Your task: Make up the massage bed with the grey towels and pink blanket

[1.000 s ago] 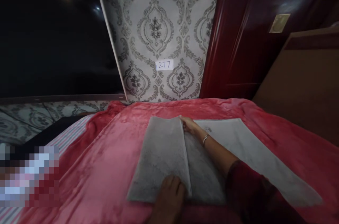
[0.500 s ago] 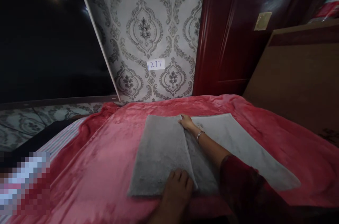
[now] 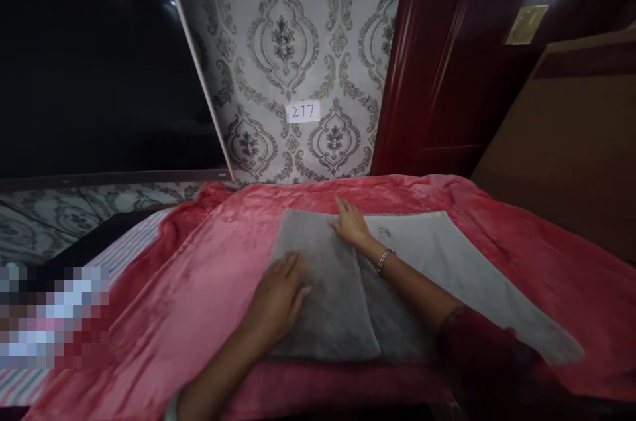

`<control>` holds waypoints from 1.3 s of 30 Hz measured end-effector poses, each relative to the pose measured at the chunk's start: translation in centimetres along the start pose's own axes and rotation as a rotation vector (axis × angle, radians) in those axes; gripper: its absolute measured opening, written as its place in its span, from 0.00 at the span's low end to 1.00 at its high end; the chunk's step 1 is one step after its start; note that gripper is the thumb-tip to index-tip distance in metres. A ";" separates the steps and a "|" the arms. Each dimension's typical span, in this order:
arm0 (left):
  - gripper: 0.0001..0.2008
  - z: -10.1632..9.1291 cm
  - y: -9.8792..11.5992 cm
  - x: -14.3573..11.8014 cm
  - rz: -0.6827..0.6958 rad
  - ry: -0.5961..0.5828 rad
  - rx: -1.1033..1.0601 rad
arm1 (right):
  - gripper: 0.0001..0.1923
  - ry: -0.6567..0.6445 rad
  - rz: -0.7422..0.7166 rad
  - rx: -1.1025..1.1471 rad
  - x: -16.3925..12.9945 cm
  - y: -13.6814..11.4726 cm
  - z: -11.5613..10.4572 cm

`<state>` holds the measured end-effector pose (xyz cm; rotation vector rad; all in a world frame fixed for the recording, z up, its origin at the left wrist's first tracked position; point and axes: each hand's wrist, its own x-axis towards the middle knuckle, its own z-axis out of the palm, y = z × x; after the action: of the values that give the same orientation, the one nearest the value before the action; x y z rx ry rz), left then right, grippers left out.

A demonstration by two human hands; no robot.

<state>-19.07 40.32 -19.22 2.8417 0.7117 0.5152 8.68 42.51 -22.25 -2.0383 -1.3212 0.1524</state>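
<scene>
A grey cloth that looks like a towel lies on a pink-red plush blanket. Its left part is folded over toward the middle, while the paler right part stays flat and single. Over the left side of the folded part is my left hand, fingers spread and somewhat blurred; whether it presses on the cloth is hard to tell. My right hand, with a bracelet at the wrist, reaches to the far edge of the fold. Its fingers are apart, and nothing shows in its grip.
A large dark screen stands at the left. Behind the blanket is patterned wallpaper with a paper label reading 277. At the right are a dark red door panel and a cardboard box. Striped fabric shows at the left.
My left hand has moved from the near edge of the fold up and left. The right hand's fingers have come off the fold's far corner and spread. The view has shifted slightly.
</scene>
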 end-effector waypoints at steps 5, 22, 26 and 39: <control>0.33 1.5 -3.8 2.0 0.000 -0.184 0.056 | 0.39 -0.121 -0.192 -0.259 -5.5 -2.8 2.9; 0.47 4.3 -0.3 -3.4 0.227 -0.321 -0.088 | 0.28 -0.413 -0.543 -0.219 0.3 -4.3 4.9; 0.50 5.6 -0.2 -3.8 0.224 -0.310 -0.053 | 0.29 -0.483 -0.535 -0.211 0.9 -3.2 6.6; 0.28 4.0 0.2 -4.9 0.266 -0.270 -0.190 | 0.33 -0.531 -0.478 -0.295 -0.9 -4.0 4.6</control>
<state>-21.54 37.51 -24.25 2.7611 0.2260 0.2103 3.19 44.98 -23.59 -1.9137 -2.2388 0.3093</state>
